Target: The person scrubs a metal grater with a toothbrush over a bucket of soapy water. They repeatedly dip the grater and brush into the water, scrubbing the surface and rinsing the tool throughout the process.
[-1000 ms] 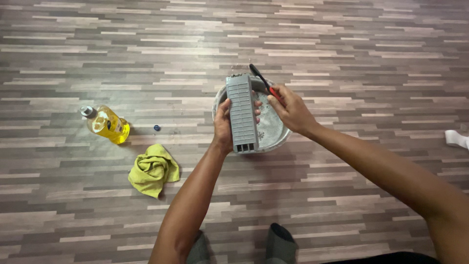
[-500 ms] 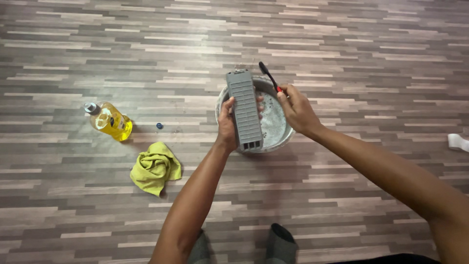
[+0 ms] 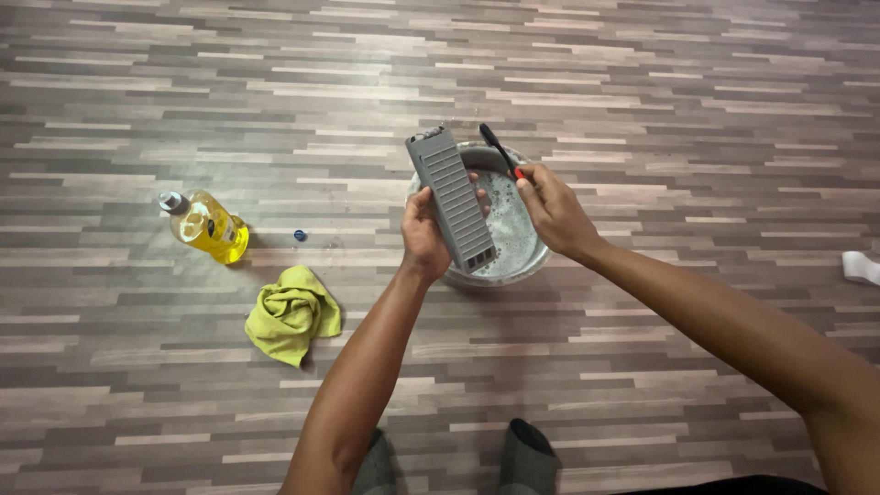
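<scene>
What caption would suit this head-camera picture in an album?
Left hand holds a grey slatted panel over a soapy basin; right hand grips a brush.

Yellow bottle (image 3: 203, 225) lying on floor (left of cloth), capless.

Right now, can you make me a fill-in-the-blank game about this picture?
1. The left hand holds a long grey slatted ____.
2. The right hand holds a ____ with a red and black handle.
3. The basin holds soapy ____.
4. The crumpled cloth on the floor is ____.

Missing words: filter; brush; water; green
</scene>
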